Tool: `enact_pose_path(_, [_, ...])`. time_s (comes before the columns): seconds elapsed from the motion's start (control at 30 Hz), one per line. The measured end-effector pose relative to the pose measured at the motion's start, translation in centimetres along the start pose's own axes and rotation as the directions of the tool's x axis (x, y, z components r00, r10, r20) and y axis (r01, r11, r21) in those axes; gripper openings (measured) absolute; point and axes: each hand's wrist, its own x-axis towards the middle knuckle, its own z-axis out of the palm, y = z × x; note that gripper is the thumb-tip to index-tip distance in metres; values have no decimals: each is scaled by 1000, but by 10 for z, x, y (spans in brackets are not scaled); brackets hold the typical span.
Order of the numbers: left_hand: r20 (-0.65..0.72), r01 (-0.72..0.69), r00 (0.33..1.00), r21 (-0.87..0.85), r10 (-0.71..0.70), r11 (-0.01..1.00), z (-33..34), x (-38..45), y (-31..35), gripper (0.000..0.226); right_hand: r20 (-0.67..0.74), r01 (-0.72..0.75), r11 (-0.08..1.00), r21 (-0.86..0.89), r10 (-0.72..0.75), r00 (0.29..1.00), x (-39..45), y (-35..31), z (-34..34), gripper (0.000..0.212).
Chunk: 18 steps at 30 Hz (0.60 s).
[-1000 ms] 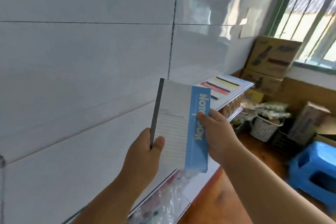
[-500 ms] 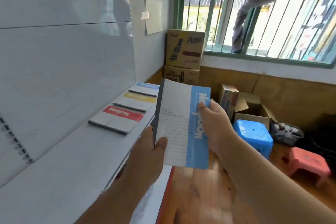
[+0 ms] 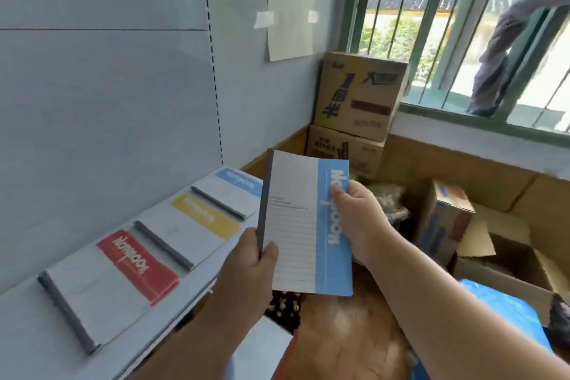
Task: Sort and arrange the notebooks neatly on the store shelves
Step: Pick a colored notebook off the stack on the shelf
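From the head camera, both hands hold a blue-banded notebook [image 3: 303, 225] upright in the air, just off the front edge of the white shelf [image 3: 27, 339]. The left hand [image 3: 246, 274] pinches its grey spine near the lower corner, thumb on the cover; the right hand [image 3: 359, 219] grips the blue edge, thumb on the lettering. On the shelf lie a red notebook [image 3: 108, 284], a yellow notebook [image 3: 194, 225] and a blue notebook [image 3: 234, 187] in a row, covers up. Cardboard boxes [image 3: 357, 95] are stacked under the window.

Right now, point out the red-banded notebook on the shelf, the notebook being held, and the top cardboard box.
red-banded notebook [image 3: 135, 262]: head view, on its red band.
held notebook [image 3: 296, 237]: head view, on its lined white cover.
top cardboard box [image 3: 357, 92]: head view, on its front face.
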Motion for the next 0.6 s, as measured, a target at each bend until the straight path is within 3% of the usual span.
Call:
enact_pose_path(0.13, [-58,131,990,124,-125,984,-5,64,-18,12,106,38,988,-150,-22,994,93,4,46,24])
enact_pose_path(0.23, [-60,177,984,315,-167,932,-11,116,-28,17,121,112,938,-328,-75,990,156,5,74,23])
enact_pose_path(0.33, [-131,271,962,360,-240,893,-14,153,-31,16,220,205,877,-434,-118,968,208,-1,99,25])
enact_pose_path(0.47, [-283,405,907,387,-312,828,-13,188,-33,23,443,351,781,-516,-107,890,266,-8,132,25])
enact_pose_path(0.6, [-429,536,828,411,-362,738,-1,219,-46,32,605,536,597,-597,-103,789,316,2,169,23])
